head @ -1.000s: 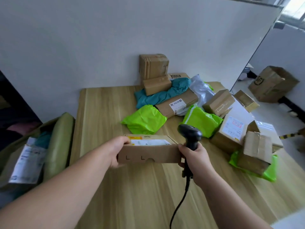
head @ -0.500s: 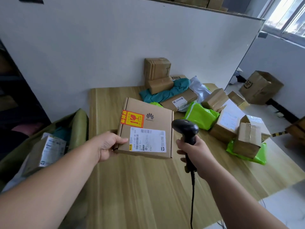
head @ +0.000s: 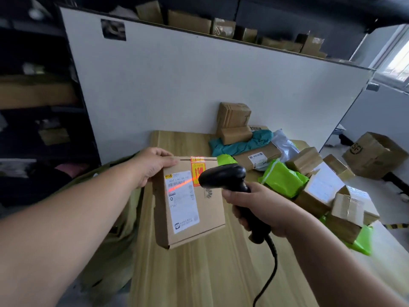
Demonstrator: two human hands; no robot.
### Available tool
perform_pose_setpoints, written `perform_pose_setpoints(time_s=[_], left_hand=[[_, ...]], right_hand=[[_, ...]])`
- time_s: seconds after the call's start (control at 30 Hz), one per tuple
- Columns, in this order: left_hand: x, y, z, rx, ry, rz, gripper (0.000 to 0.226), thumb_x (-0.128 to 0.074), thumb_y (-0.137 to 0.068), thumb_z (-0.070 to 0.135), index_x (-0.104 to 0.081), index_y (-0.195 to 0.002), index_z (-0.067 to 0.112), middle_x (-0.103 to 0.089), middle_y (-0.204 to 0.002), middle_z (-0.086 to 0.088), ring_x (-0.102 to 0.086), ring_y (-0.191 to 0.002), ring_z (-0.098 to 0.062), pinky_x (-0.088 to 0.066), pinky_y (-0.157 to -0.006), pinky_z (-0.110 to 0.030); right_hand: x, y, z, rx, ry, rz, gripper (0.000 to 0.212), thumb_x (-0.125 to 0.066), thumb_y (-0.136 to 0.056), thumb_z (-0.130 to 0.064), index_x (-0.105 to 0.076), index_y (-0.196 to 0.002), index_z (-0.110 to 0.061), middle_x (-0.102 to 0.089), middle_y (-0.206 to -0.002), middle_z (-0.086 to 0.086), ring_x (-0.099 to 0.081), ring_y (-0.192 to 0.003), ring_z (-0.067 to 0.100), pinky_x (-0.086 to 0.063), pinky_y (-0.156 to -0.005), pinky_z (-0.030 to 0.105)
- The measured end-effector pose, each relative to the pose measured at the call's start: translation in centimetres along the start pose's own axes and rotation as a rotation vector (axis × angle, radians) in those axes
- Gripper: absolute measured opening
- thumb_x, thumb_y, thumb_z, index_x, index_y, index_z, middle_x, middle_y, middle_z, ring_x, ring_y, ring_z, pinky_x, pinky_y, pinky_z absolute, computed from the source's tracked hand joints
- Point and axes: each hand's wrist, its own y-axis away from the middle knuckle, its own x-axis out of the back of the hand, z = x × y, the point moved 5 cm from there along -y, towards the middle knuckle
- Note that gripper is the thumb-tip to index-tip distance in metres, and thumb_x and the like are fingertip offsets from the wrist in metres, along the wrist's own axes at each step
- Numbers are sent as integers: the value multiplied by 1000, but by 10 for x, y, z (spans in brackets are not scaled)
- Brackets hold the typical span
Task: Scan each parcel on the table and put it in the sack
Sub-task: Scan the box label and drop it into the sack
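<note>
Cable [head: 275,258] of the scanner hangs nearest me, black, looping down across the wood-grain counter [head: 199,280].

My right hand [head: 263,209] grips the scanner [head: 223,177] by its handle, fingers [head: 239,214] curled fully round it. The black head points left at the parcel.

The parcel [head: 208,220] is a flat brown cardboard box. It is held clear of the counter, above its left part, tilted so that the broad face turns toward me, just left of the scanner head. A white shipping label [head: 182,201] runs lengthwise down that face; its barcode is visible, but the small print is too blurred to read. A red scan line crosses the barcode at a slant. At the top edge sits an orange-red sticker [head: 197,171], and a faint printed logo lies right of the label.

My left hand [head: 152,165] holds the box by its upper left corner, thumb laid along the top edge, the other fingers behind the box and hidden.

An olive-green sack [head: 119,218] stands just beside the counter's left edge.

Farther back and to the right, unsorted parcels are heaped on the counter: bright green bags [head: 283,180], a teal bag [head: 241,144] and brown boxes [head: 234,116].

A white partition [head: 199,85] stands behind the counter, and a large carton [head: 374,154] rests on the floor at far right.
</note>
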Motion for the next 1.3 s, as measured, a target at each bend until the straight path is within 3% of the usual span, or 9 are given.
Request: perform_pose_setpoints(time_s=[0.3, 0.9, 1.2, 1.3], left_hand=[[-11, 11, 16, -55, -36, 90, 17, -79, -75, 19, -67, -86, 15, -72, -76, -6, -67, -68, -20, -50, -60, -27], [-52, 20, 26, -98, -35, 173, 18, -79, -75, 16, -67, -87, 15, -70, -79, -4, -63, -65, -15, -45, -54, -23], [-31, 25, 22, -92, -28, 235, 17, -79, -76, 17, -68, -88, 15, -70, -82, -5, -63, -70, -18, -48, -61, -26], [-5, 28, 18, -94, -13, 297, 16, -78, -76, 18, -68, -89, 14, -69, -79, -3, -61, -66, -16, -46, -57, -24]], right_hand=[[22, 19, -13, -47, -70, -79, 31, -66, -93, -36, -52, -90, -8, -54, -60, 2, -48, -48, 16, -41, -47, 26], [62, 25, -6, -43, -76, -134, 35, -65, -93, -40, -52, -93, -8, -54, -61, 3, -47, -48, 16, -42, -46, 26], [53, 6, -8, -9, -103, -167, 37, -67, -91, -42, -55, -98, -7, -55, -62, 4, -48, -50, 17, -43, -48, 28], [41, -5, -12, -6, -109, -184, 37, -67, -92, -41, -55, -97, -7, -55, -62, 4, -48, -51, 17, -43, -49, 28]])
